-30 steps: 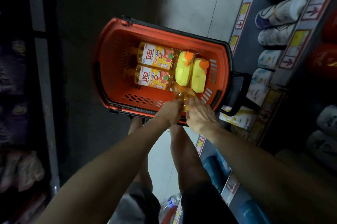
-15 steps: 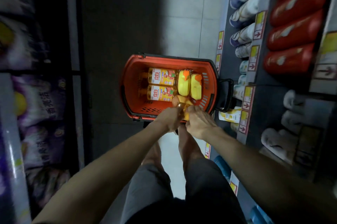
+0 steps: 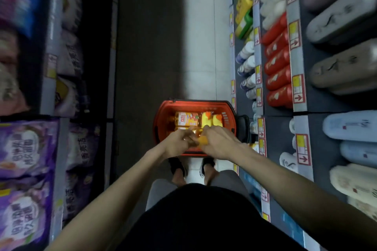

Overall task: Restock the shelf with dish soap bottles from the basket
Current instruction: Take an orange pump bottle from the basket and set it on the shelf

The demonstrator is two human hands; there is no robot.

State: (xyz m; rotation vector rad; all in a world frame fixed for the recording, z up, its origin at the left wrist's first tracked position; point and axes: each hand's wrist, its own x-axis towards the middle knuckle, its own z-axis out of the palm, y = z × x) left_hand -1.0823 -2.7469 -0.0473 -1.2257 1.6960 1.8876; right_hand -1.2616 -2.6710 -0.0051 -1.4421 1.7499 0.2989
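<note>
Between left hand [image 3: 179, 144] and right hand [image 3: 219, 142], close together above the basket [image 3: 161, 117], one dish soap bottle [image 3: 196, 134] is gripped two-handed, probably steadying the lift.

Both your bare arms reach forward and down, drawing together in front of you; your left grip [image 3: 179, 143] and right grip [image 3: 219, 142] meet backs up, fingers curled round one bottle [image 3: 196, 132] between them.

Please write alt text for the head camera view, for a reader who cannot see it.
The left hand and right hand hold an amber dish soap bottle over a red basket holding more bottles, between stocked store shelves.
</note>
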